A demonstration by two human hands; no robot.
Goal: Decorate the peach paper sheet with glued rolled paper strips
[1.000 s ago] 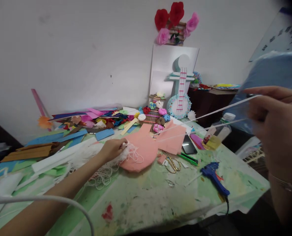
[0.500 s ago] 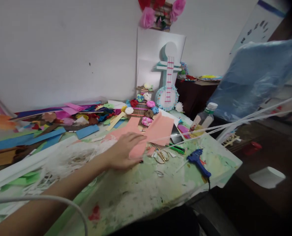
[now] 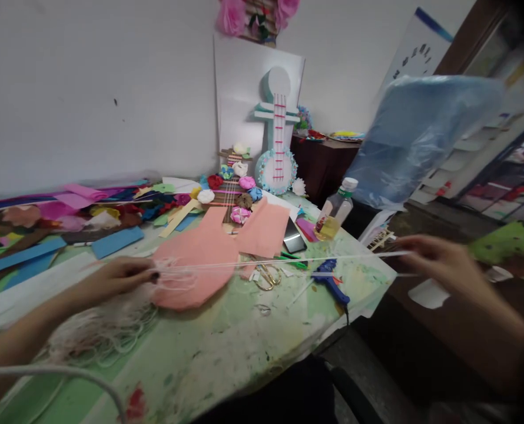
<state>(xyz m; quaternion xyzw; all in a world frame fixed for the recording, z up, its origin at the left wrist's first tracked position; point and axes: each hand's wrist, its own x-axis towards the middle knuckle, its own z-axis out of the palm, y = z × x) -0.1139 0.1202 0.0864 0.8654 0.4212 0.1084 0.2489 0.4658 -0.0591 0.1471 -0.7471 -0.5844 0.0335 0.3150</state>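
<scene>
White string (image 3: 284, 262) stretches in taut strands across the table between my two hands. My left hand (image 3: 127, 275) is closed on the string at the left edge of a salmon-pink, rounded paper-covered shape (image 3: 209, 250). Beneath that hand lies a tangled heap of white string (image 3: 107, 335). Past the table's right edge, my right hand (image 3: 434, 259) pinches the other end of the strands; it is blurred by motion. A folded salmon sheet (image 3: 266, 227) rests beside the rounded shape. Gold-handled scissors (image 3: 268, 277) lie below the strands.
A blue glue gun (image 3: 332, 282) with a cord lies near the right edge, by a bottle (image 3: 335, 212) and a phone (image 3: 294, 237). Coloured paper strips (image 3: 118, 240) cover the left back. A white toy instrument (image 3: 277, 159) stands against the wall. A cable (image 3: 68, 371) crosses the lower left.
My left hand has moved left, off the pink shape, and closed on the string. My right hand has come into view at the right with the strands. The view has turned right.
</scene>
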